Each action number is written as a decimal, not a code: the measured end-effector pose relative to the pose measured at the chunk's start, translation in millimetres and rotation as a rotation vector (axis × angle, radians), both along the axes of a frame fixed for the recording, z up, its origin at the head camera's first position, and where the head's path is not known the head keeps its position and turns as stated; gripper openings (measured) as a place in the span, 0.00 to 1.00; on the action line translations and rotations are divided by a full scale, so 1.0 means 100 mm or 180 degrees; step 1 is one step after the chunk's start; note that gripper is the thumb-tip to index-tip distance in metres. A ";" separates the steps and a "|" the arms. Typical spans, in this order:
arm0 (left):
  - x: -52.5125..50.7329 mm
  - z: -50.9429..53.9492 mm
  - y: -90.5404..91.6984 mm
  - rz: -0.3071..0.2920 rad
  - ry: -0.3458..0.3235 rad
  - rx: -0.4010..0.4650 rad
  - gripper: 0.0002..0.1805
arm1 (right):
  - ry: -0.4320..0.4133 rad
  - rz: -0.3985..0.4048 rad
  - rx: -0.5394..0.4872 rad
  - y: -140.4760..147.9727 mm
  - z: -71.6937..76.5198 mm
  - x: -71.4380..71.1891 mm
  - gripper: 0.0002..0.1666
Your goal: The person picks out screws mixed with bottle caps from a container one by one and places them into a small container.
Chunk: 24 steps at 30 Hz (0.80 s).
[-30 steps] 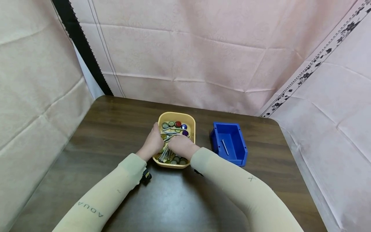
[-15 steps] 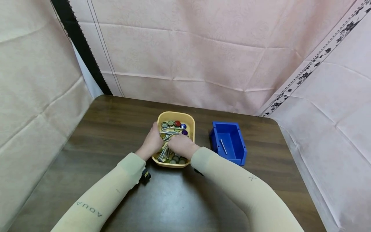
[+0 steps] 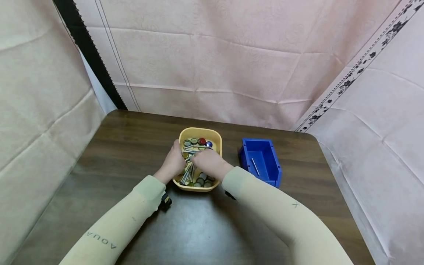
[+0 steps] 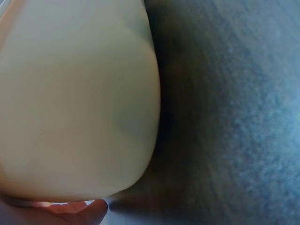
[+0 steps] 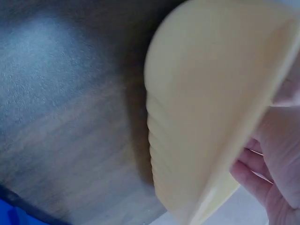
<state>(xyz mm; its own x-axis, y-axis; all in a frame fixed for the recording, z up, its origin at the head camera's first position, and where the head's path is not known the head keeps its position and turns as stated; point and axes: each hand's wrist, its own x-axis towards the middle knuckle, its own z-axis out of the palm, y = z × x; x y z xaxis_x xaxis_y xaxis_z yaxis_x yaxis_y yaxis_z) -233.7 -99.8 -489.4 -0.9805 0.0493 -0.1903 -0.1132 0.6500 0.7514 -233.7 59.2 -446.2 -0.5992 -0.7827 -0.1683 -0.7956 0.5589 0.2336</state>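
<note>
In the head view, a yellow plastic tub [image 3: 216, 137] stands mid-table, holding long metal bolts or nails [image 3: 187, 174] and small round caps in several colours. My left hand [image 3: 173, 162] grips the tub's left side at the rim; its fingers [image 4: 93, 212] show beside the tub's wall in the left wrist view. My right hand [image 3: 209, 162] reaches over the right rim among the bolts. Its fingers are partly curled, but the fingertips are hidden, so whether they pinch a bolt cannot be seen.
Right of the tub sits a blue plastic bin [image 3: 275, 173] with a single bolt [image 3: 255, 166] lying inside. A red cap [image 3: 202, 141] and a blue cap [image 3: 208, 144] lie near the tub's far end. Pale cloth [image 3: 212, 73] hangs behind the brown table [image 3: 139, 136].
My right hand and forearm have shifted slightly to the right and away from me, uncovering more caps at the tub's near end. The left hand keeps its hold on the tub.
</note>
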 end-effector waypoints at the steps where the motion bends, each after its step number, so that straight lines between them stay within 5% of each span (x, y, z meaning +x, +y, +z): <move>1: 0.00 0.01 0.00 -0.0004 -0.0002 0.0017 0.49 | -0.0043 -0.0029 -0.0063 0.02 0.04 0.00 0.11; 10: 0.01 0.02 0.00 -0.0004 -0.0007 0.0094 0.52 | -0.0351 -0.0491 -0.0341 0.17 0.27 0.04 0.30; 18: 0.01 0.02 0.02 0.0036 -0.0083 0.0101 0.50 | -0.0225 -0.0628 -0.0566 0.34 0.34 0.07 0.13; 24: 0.02 0.02 0.03 0.0052 -0.0134 0.0096 0.50 | -0.0260 -0.0724 -0.1073 0.45 0.36 0.13 0.04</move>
<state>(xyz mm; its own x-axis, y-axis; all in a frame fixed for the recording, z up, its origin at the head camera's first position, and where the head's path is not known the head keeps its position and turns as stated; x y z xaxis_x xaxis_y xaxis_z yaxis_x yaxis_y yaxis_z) -231.6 -97.2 -487.1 -0.9723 0.0397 -0.2302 -0.1556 0.6249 0.7650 -220.5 104.3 -410.4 -0.7586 -0.6513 0.0205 -0.6514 0.7570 -0.0513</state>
